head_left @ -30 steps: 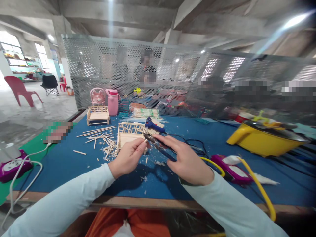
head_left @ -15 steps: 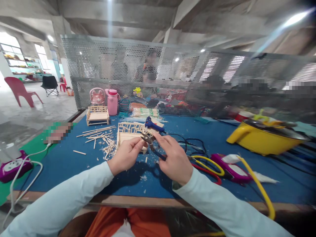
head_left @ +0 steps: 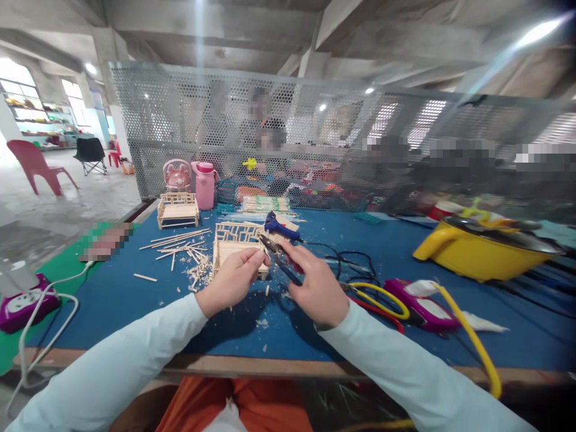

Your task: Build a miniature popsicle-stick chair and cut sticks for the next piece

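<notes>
Gripping pliers, partly hidden — the right hand.

Left window blown white; lamp flaring upper right; soft shadows on blue tabletop; right edge dark, blurred.

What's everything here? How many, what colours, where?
Smooth table: one, blue, in front
Wooden bench models: two, cream, centre and back left
Thin wooden sticks: many, cream, table's left
Crumbly wood scraps: many, cream, beside nearer model
Dark metal pliers: one, blue handles, centre
Gun-shaped plastic tool: one, blue, behind pliers
Tall plastic bottle: one, pink, back
Handled pan: one, yellow, right
Plastic power strips: two, purple, left and right sides
High plastic chair: one, red, floor left
Low fabric chair: one, black, floor left
Perforated metal screening: one stretch, grey, behind table
Left hand: one, pale blue sleeve, beside pliers
Right hand: one, pale blue sleeve, around pliers
</notes>
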The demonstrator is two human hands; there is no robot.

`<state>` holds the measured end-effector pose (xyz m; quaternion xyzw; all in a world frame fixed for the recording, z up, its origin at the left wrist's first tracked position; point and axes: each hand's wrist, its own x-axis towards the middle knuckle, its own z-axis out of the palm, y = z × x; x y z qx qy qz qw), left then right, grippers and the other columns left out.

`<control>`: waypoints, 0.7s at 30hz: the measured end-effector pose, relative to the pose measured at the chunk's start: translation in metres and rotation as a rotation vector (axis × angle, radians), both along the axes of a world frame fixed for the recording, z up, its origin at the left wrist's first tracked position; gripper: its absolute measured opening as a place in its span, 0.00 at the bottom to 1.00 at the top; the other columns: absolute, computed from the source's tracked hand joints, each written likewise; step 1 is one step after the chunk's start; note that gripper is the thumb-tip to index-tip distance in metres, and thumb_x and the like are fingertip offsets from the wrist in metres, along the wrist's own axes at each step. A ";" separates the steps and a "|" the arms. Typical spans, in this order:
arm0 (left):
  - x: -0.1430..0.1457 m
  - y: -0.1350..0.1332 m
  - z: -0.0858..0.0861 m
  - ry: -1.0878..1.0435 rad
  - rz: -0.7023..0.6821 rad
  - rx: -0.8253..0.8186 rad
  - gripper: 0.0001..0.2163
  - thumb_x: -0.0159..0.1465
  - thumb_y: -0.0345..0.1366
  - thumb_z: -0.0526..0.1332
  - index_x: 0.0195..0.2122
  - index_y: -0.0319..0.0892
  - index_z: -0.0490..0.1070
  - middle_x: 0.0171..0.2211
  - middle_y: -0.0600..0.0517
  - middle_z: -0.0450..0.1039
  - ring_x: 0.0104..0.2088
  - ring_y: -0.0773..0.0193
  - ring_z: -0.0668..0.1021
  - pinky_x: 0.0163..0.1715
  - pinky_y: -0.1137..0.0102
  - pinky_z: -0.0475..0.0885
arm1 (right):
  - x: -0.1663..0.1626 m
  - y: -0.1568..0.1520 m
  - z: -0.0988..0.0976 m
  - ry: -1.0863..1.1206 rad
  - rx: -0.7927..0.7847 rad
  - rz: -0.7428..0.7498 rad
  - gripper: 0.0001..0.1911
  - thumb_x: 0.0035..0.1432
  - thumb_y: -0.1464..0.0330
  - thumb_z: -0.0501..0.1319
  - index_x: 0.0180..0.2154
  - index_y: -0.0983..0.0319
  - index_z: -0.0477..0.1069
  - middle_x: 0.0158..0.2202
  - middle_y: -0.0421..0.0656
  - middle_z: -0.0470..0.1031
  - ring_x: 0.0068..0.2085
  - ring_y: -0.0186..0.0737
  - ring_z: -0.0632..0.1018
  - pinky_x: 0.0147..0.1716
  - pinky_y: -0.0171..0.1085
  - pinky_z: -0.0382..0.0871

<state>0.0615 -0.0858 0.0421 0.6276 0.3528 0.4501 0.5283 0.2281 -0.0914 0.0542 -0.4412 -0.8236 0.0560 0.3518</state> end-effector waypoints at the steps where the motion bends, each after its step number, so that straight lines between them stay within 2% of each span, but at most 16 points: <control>1: 0.000 0.000 -0.001 -0.024 -0.022 0.000 0.16 0.60 0.49 0.50 0.29 0.40 0.63 0.12 0.62 0.48 0.14 0.75 0.52 0.14 0.78 0.47 | 0.000 -0.001 0.002 0.101 -0.149 0.089 0.38 0.36 0.78 0.51 0.54 0.62 0.61 0.37 0.46 0.69 0.37 0.43 0.71 0.37 0.41 0.67; 3: -0.001 -0.001 -0.002 -0.063 -0.066 -0.012 0.17 0.60 0.50 0.51 0.28 0.40 0.62 0.12 0.62 0.47 0.14 0.76 0.52 0.13 0.78 0.47 | 0.003 -0.004 0.007 0.309 -0.429 0.236 0.39 0.33 0.77 0.50 0.53 0.61 0.61 0.32 0.42 0.68 0.30 0.38 0.70 0.28 0.36 0.67; 4: -0.001 -0.001 -0.003 -0.081 -0.091 -0.034 0.16 0.60 0.50 0.51 0.29 0.40 0.62 0.13 0.62 0.47 0.13 0.76 0.51 0.13 0.78 0.46 | 0.006 -0.005 0.010 0.403 -0.522 0.277 0.40 0.32 0.76 0.49 0.53 0.61 0.61 0.31 0.41 0.67 0.27 0.36 0.69 0.25 0.35 0.65; 6: -0.002 -0.003 -0.004 -0.129 -0.135 -0.102 0.15 0.60 0.48 0.50 0.29 0.40 0.62 0.13 0.62 0.46 0.13 0.76 0.50 0.12 0.79 0.46 | 0.015 -0.006 0.016 0.501 -0.579 0.268 0.40 0.32 0.76 0.50 0.54 0.61 0.60 0.31 0.40 0.67 0.27 0.34 0.69 0.24 0.34 0.64; 8: -0.002 -0.004 -0.004 -0.188 -0.169 -0.169 0.11 0.61 0.43 0.49 0.30 0.41 0.60 0.14 0.62 0.46 0.13 0.76 0.49 0.12 0.79 0.45 | 0.026 -0.006 0.019 0.428 -0.512 0.145 0.38 0.35 0.75 0.51 0.54 0.62 0.61 0.33 0.41 0.69 0.29 0.35 0.70 0.28 0.35 0.66; 10: -0.002 -0.005 -0.004 -0.234 -0.187 -0.209 0.07 0.61 0.39 0.48 0.30 0.42 0.59 0.15 0.62 0.46 0.13 0.76 0.49 0.12 0.80 0.45 | 0.038 -0.006 0.016 0.215 -0.400 -0.038 0.34 0.39 0.74 0.54 0.53 0.63 0.62 0.35 0.44 0.71 0.33 0.39 0.72 0.35 0.39 0.67; 13: 0.000 -0.005 -0.004 -0.236 -0.185 -0.218 0.05 0.60 0.37 0.49 0.30 0.42 0.58 0.17 0.61 0.51 0.14 0.76 0.52 0.12 0.80 0.46 | 0.050 -0.001 -0.005 -0.139 -0.249 -0.280 0.29 0.44 0.69 0.58 0.52 0.65 0.65 0.40 0.49 0.73 0.39 0.47 0.74 0.42 0.45 0.67; 15: 0.001 -0.004 -0.006 -0.198 -0.163 -0.196 0.06 0.59 0.39 0.51 0.31 0.42 0.60 0.19 0.60 0.54 0.15 0.76 0.55 0.12 0.80 0.48 | 0.051 0.005 -0.025 -0.284 -0.174 -0.373 0.29 0.46 0.65 0.59 0.52 0.66 0.65 0.41 0.52 0.72 0.41 0.50 0.74 0.43 0.47 0.67; 18: 0.001 -0.001 -0.009 -0.101 -0.120 -0.130 0.11 0.59 0.43 0.52 0.35 0.41 0.64 0.20 0.59 0.56 0.16 0.75 0.58 0.12 0.79 0.51 | 0.048 0.013 -0.051 -0.320 -0.025 -0.377 0.32 0.49 0.59 0.59 0.53 0.70 0.63 0.47 0.57 0.70 0.48 0.54 0.72 0.46 0.49 0.66; 21: -0.001 0.003 -0.012 0.039 -0.092 0.002 0.16 0.60 0.46 0.51 0.37 0.38 0.68 0.18 0.58 0.57 0.16 0.75 0.58 0.15 0.77 0.53 | 0.049 0.005 -0.055 -0.251 0.215 -0.296 0.29 0.53 0.57 0.56 0.52 0.69 0.64 0.50 0.57 0.69 0.51 0.52 0.70 0.47 0.48 0.66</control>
